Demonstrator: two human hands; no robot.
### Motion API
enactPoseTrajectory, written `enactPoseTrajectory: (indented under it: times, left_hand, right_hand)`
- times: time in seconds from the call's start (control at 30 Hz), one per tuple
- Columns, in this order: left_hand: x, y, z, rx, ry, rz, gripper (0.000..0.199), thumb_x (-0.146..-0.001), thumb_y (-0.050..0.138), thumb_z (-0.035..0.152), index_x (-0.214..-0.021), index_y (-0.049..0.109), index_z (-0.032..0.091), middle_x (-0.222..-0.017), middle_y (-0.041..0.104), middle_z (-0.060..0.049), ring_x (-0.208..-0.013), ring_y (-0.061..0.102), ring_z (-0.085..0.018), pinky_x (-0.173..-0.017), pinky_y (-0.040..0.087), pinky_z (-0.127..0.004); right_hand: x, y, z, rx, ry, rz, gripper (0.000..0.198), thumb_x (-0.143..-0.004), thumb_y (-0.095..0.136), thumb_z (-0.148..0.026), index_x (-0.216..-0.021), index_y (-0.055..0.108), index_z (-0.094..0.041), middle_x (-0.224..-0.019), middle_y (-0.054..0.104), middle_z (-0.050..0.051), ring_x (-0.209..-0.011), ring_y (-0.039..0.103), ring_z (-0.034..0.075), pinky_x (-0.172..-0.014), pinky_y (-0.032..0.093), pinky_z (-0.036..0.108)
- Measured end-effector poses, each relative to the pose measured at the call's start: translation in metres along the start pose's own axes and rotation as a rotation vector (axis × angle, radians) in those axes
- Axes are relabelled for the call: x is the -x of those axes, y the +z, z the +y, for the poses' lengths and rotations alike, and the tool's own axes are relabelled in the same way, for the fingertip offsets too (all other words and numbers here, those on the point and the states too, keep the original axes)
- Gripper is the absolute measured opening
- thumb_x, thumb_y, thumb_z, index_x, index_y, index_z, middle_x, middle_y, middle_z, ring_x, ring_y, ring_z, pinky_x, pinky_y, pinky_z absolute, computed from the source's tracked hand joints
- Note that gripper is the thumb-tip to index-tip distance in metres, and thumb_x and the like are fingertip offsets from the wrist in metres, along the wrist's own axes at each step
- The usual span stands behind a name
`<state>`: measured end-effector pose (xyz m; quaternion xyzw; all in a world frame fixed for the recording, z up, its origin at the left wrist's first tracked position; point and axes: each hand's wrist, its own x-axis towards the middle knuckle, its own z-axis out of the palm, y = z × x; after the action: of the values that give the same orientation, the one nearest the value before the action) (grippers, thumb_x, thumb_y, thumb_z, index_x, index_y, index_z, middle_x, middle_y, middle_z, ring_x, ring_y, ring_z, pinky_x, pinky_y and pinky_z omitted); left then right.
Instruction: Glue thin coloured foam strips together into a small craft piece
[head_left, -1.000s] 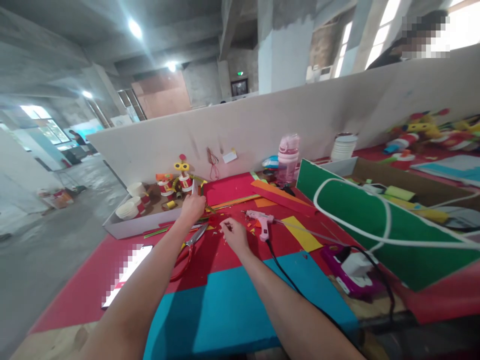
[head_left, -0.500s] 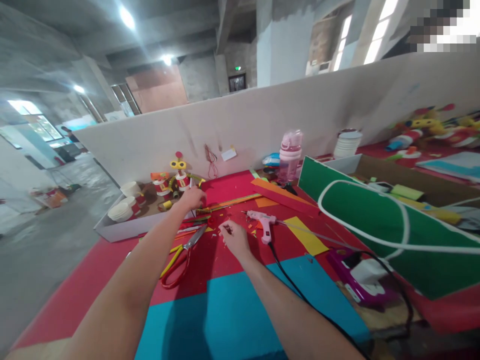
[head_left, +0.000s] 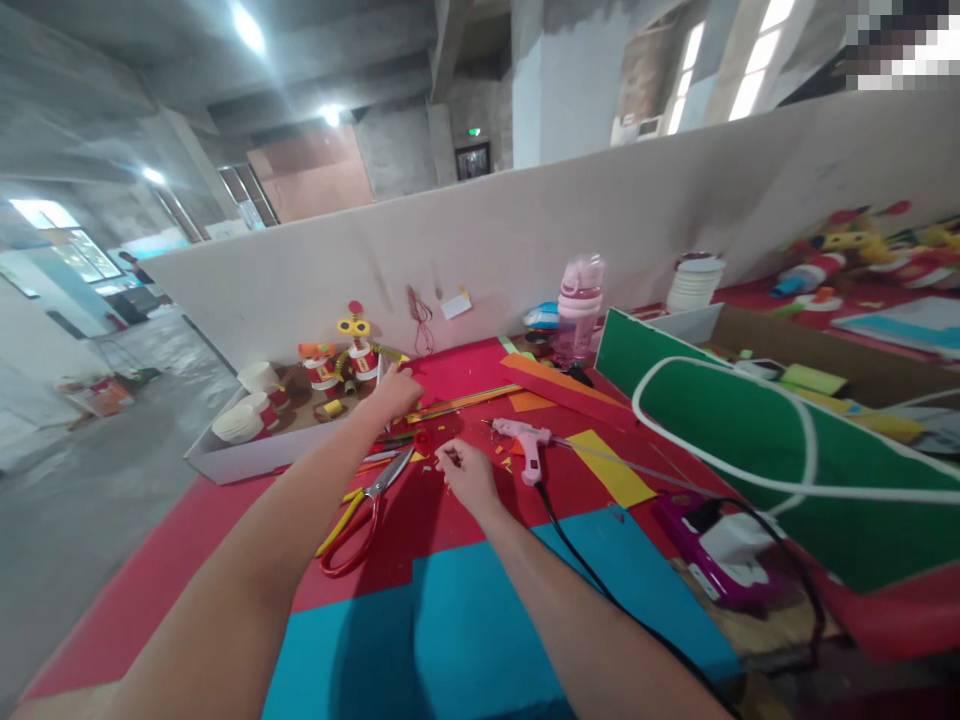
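Note:
My left hand [head_left: 397, 393] reaches to the right end of the shallow cardboard box [head_left: 277, 455], its fingers curled and partly turned from view; I cannot make out what they hold. My right hand [head_left: 463, 468] hovers above the red tabletop, thumb and fingertips pinched together; anything between them is too small to name. Just right of it lies a pink hot glue gun [head_left: 525, 440]. Left of it are scissors [head_left: 367, 515] with red and yellow handles, blades slightly apart. A small red ring-like piece [head_left: 423, 441] lies between the hands.
Paper-cup figures [head_left: 363, 360] and white cups [head_left: 238, 424] stand in the box. Orange and red paper strips [head_left: 562, 392], yellow paper [head_left: 611, 468] and blue sheets [head_left: 480, 620] lie about. At right are a purple power strip [head_left: 720, 570], a green-sided box [head_left: 712, 450] and a pink bottle [head_left: 580, 310].
My left hand has moved slightly right and up, with its fingers more curled. A striped coil below it no longer shows. My right hand stays nearly in place, still pinched.

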<state>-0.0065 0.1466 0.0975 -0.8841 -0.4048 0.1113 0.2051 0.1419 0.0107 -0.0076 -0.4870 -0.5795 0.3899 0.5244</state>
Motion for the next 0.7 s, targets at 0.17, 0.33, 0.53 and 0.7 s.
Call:
enactPoseTrajectory:
  times: [0.17, 0.33, 0.53, 0.7]
  left_hand:
    - [0.004, -0.008, -0.021, -0.009, -0.102, -0.035, 0.03, -0.074, 0.053, 0.004, -0.09, 0.073, 0.018, -0.09, 0.071, -0.015, -0.1, 0.055, -0.028, -0.091, 0.029, -0.046]
    - [0.03, -0.007, -0.01, 0.137, -0.171, 0.048, 0.02, -0.082, 0.056, 0.024, -0.089, 0.074, 0.02, -0.09, 0.07, -0.012, -0.101, 0.054, -0.028, -0.086, 0.031, -0.04]
    - [0.057, 0.002, 0.027, 0.104, -0.112, 0.039, 0.01, -0.074, 0.063, 0.013, -0.075, 0.073, 0.012, -0.083, 0.069, -0.018, -0.097, 0.055, -0.03, -0.083, 0.03, -0.042]
    - [0.086, -0.026, 0.053, 0.028, -0.167, 0.322, 0.022, -0.08, 0.049, 0.003, -0.077, 0.068, 0.013, -0.073, 0.066, -0.014, -0.088, 0.056, -0.027, -0.085, 0.032, -0.044]
  right_hand:
    - [-0.002, 0.0, 0.003, 0.0, 0.011, 0.003, 0.013, -0.081, 0.05, -0.028, -0.075, 0.06, -0.022, -0.066, 0.067, -0.001, -0.053, 0.058, 0.013, -0.052, 0.042, 0.023]
    - [-0.004, 0.002, 0.008, -0.031, 0.011, 0.013, 0.015, -0.08, 0.051, -0.032, -0.076, 0.06, -0.022, -0.065, 0.066, -0.001, -0.053, 0.058, 0.013, -0.051, 0.043, 0.023]
    - [-0.006, 0.004, 0.012, -0.095, 0.032, 0.009, 0.017, -0.079, 0.054, -0.037, -0.074, 0.059, -0.021, -0.062, 0.064, -0.001, -0.048, 0.055, 0.012, -0.047, 0.042, 0.022]
    - [-0.006, 0.001, 0.002, -0.223, 0.06, 0.03, 0.021, -0.078, 0.056, -0.041, -0.076, 0.058, -0.02, -0.061, 0.06, -0.002, -0.044, 0.052, 0.012, -0.043, 0.041, 0.023]
